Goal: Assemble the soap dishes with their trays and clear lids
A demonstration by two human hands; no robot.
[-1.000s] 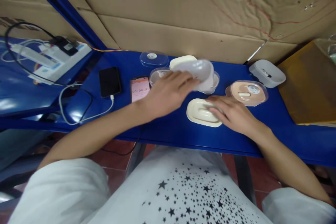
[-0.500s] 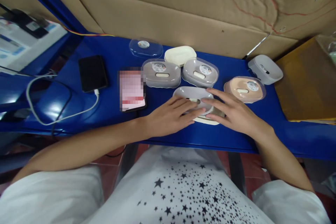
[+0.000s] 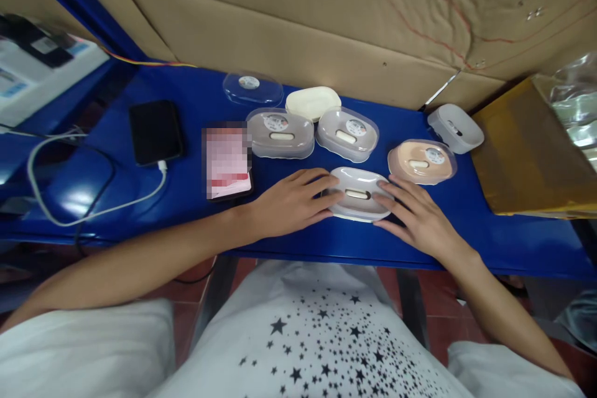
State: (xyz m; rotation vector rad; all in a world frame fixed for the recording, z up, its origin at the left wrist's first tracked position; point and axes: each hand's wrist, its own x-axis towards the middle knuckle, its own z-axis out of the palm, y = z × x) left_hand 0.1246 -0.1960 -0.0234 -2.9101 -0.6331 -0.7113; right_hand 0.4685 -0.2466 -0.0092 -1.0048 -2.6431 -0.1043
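Observation:
A grey oval soap dish [image 3: 359, 205] without a lid lies on the blue table near its front edge, a pale base showing under its rim. My left hand [image 3: 305, 202] grips its left end, fingertips over the rim. At the right end, my right hand [image 3: 413, 211] holds it with fingers on the rim and thumb at the front side. A cream raised bar [image 3: 357, 194] shows in the dish's middle slot. Just behind stand two lidded grey soap dishes, one on the left [image 3: 281, 146] and one on the right [image 3: 347, 146].
A clear lid [image 3: 252, 92] and a cream tray [image 3: 313, 99] lie at the back. To the right are a lidded peach soap dish [image 3: 422, 165], a grey dish part [image 3: 456, 129] and a cardboard box [image 3: 527, 155]. A phone [image 3: 228, 165] and a cabled black device [image 3: 155, 132] lie left.
My hands have spread from over the soap dish to its two ends. The dish now sits level over the pale base, which stuck out in front before. The view has shifted slightly.

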